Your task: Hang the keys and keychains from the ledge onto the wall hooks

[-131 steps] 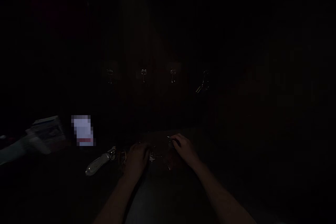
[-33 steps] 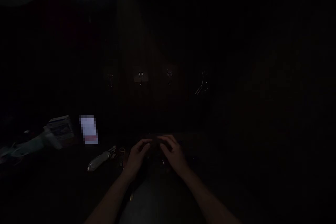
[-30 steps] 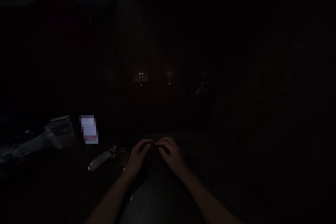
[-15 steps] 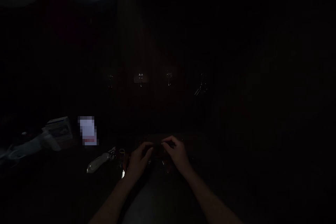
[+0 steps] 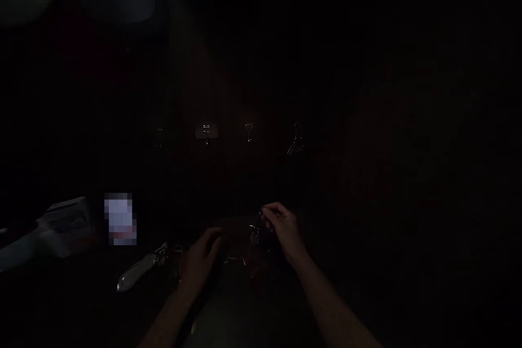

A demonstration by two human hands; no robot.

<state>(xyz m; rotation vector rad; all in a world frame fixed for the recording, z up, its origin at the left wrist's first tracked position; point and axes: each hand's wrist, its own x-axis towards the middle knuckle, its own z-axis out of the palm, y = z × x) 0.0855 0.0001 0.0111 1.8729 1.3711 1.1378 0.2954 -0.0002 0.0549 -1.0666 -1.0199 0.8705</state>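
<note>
The scene was very dark, and only a few things caught light. The right hand (image 5: 281,228) was raised a little above the dark surface (image 5: 367,293), its fingertips (image 5: 266,212) pinched together on a small glinting metal piece (image 5: 255,227) that hung just below them; what the piece was could not be told. The left hand (image 5: 202,261) lay lower and nearer, to the left of the right hand and apart from it, fingers loosely curled and pointing toward a faint shiny bit (image 5: 236,260) just beside them. Whether the left hand gripped anything could not be told.

To the left of the left hand, a pale elongated tag with a metal clasp (image 5: 138,271) lay on the surface. Farther left sat a blurred white card (image 5: 119,218) and a pale stack of boxes (image 5: 65,217). On the far wall a row of small metal hooks (image 5: 206,131) glinted, the rightmost (image 5: 296,140) bearing a dangling metal thing.
</note>
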